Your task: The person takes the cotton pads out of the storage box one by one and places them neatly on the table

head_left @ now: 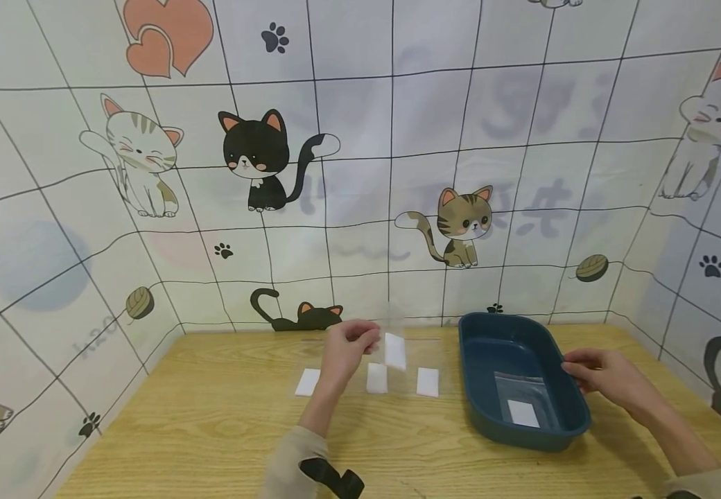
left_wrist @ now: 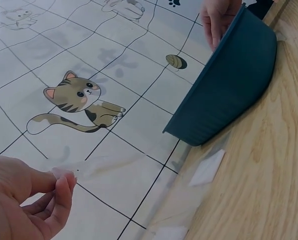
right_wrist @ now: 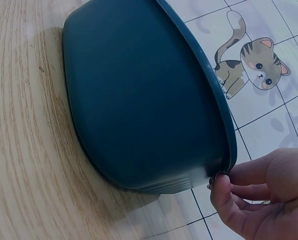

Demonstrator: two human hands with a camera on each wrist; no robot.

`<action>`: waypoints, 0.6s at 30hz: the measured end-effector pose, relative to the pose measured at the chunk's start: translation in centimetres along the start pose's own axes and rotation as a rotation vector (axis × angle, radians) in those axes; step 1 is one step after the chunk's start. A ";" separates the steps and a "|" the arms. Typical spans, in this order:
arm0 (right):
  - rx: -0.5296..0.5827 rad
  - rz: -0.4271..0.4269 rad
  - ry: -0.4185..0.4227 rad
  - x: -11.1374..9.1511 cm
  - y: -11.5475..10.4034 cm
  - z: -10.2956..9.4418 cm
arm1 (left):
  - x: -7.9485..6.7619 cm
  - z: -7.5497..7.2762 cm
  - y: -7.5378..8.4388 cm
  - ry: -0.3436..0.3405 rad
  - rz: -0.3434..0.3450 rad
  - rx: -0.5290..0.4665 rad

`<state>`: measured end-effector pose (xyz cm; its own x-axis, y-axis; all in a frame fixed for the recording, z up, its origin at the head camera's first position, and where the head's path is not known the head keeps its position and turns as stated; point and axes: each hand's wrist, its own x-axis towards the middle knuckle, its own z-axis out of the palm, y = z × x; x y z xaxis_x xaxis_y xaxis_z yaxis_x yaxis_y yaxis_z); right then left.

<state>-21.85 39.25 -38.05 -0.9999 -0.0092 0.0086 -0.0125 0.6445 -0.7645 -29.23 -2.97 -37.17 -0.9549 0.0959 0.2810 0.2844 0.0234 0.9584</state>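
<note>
My left hand (head_left: 346,350) pinches the edge of a clear plastic bag (left_wrist: 109,166) between thumb and fingers, above the table. A white rectangle (head_left: 395,351) shows in that raised bag in the head view. Below it, several clear bags with white rectangles (head_left: 427,382) lie side by side. At the right stands a dark blue plastic basin (head_left: 474,388), with one zip bag (head_left: 519,388) and its white rectangle lying on the bottom. My right hand (head_left: 606,378) pinches the basin's right rim, thumb and fingers on either side, as the right wrist view shows.
The wooden table (head_left: 211,409) meets a wall covering (head_left: 360,173) printed with cats and grid lines, just behind the bags and basin. This covering also stands along the left and right sides. A black strap (head_left: 331,478) sits on my left sleeve.
</note>
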 end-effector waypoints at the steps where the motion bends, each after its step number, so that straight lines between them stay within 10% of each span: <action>1: 0.000 0.000 -0.001 0.0 0.0 0.0 | 0.0 -0.2 0.0 0.000 -0.002 -0.002; 18: 0.008 -0.003 -0.005 0.1 0.3 0.0 | 0.7 -3.4 0.6 0.101 -0.015 -0.024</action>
<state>-21.98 39.42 -38.26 -0.9999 -0.0152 0.0074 -0.0154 0.6380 -0.7699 -29.98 -6.27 -36.20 -0.9633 -0.0049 0.2686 0.2686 0.0001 0.9633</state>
